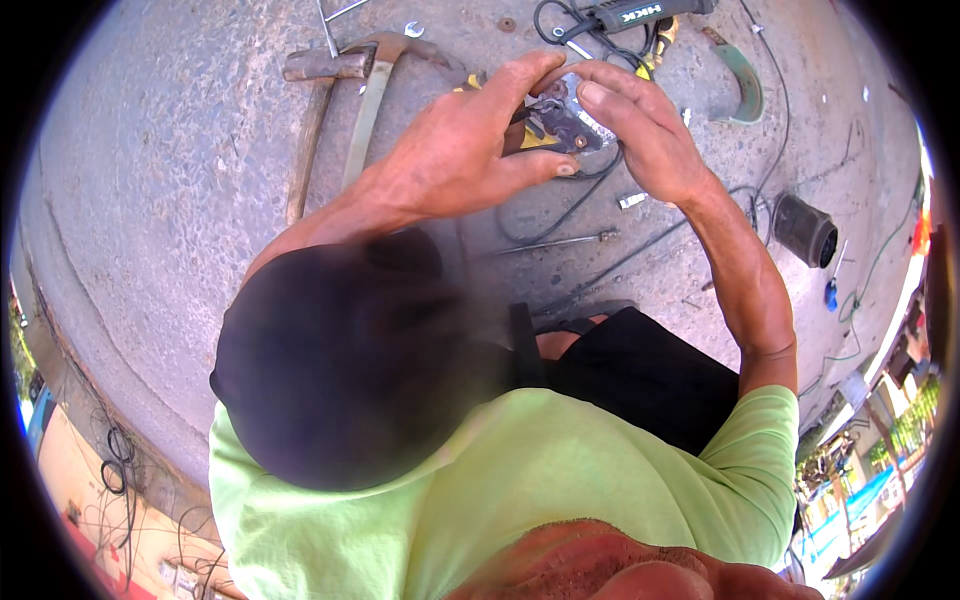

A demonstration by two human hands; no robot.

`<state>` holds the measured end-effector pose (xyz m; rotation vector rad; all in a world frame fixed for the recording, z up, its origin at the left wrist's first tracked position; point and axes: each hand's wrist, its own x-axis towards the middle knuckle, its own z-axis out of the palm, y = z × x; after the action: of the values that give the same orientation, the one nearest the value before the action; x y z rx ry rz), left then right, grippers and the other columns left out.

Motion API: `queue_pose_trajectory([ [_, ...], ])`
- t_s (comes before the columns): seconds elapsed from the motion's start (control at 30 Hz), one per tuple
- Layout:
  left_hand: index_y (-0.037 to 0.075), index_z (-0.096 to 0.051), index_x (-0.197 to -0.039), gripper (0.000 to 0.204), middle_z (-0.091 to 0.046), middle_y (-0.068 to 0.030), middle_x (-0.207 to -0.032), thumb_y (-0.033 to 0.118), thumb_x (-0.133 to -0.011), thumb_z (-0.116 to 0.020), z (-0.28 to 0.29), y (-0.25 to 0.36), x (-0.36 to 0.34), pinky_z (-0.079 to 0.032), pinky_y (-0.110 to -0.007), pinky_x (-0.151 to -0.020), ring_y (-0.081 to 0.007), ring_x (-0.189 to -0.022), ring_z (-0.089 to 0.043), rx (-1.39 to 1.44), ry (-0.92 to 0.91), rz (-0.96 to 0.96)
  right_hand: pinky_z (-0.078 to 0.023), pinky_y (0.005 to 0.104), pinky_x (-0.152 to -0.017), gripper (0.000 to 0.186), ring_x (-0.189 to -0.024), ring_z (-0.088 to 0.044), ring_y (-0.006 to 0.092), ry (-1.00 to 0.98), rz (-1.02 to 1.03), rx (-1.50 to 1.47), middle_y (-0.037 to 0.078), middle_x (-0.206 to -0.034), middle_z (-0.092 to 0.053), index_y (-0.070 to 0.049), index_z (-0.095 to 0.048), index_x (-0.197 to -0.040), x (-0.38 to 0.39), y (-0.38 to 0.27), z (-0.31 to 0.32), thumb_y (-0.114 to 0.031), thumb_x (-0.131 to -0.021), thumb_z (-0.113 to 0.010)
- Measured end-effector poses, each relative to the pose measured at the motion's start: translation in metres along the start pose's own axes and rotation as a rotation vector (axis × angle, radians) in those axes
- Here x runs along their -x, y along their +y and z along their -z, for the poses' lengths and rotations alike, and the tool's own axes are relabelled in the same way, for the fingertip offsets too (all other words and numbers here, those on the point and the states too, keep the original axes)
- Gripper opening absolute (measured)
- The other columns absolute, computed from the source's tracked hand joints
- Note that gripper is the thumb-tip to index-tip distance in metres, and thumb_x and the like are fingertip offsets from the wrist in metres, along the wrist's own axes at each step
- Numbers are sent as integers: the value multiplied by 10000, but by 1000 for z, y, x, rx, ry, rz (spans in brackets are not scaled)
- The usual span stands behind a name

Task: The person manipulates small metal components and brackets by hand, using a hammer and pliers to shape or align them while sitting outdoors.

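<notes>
A dark metal piece with yellow parts (560, 128) and a small round washer-like ring on it lies between my hands, low over the concrete. My left hand (470, 140) curves around its left side, with the thumb along the near edge and the fingers over the far edge. My right hand (645, 125) bends in from the right, thumb close to the index finger. Beneath that thumb is a shiny silver patch (592, 115); what the right fingers pinch is hidden. A dark cable (590, 185) runs beside the piece.
A claw hammer (368, 120) and a wooden-handled hammer (312, 150) lie left. Beyond my hands are a dark green power tool (635, 14) with its cord and a curved green guard (745, 85). A black cylinder (803, 230), metal rod (560, 242) and blue-handled screwdriver (832, 290) lie nearer.
</notes>
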<state>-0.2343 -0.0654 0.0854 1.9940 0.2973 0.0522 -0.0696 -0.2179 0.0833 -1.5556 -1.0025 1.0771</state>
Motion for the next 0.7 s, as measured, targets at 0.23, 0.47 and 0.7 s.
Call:
queue_pose_trajectory([
  [0.23, 127, -441, -1476, 867, -721, -137, -1079, 187, -738, -891, 3, -8, 0, -552, -313, -806, -186, -845, -660, -38, 33, 13, -447, 330, -1003, 398, -1114, -608, 192, -51, 79, 29, 111, -1183, -666, 7, -642, -1251, -1, -5, 0, -268, -1018, -471],
  [0.47, 125, -473, -1464, 863, -719, -120, -1148, 155, -724, -915, 6, -11, 0, -573, -293, -797, -125, -900, -666, -45, 56, -115, -472, 328, -977, 438, -1126, -618, 191, -76, 43, -161, 127, -1200, -666, 37, -594, -1306, 1, -3, 0, -264, -1011, -473],
  [0.7, 90, -481, -1465, 833, -692, -102, -1161, 133, -747, -902, 8, -7, 1, -568, -306, -837, -122, -930, -656, -9, 48, -161, -520, 292, -720, 427, -951, -655, 172, -61, -190, -800, 103, -1108, -677, 8, -533, -1351, 5, 7, -3, -259, -1017, -527],
])
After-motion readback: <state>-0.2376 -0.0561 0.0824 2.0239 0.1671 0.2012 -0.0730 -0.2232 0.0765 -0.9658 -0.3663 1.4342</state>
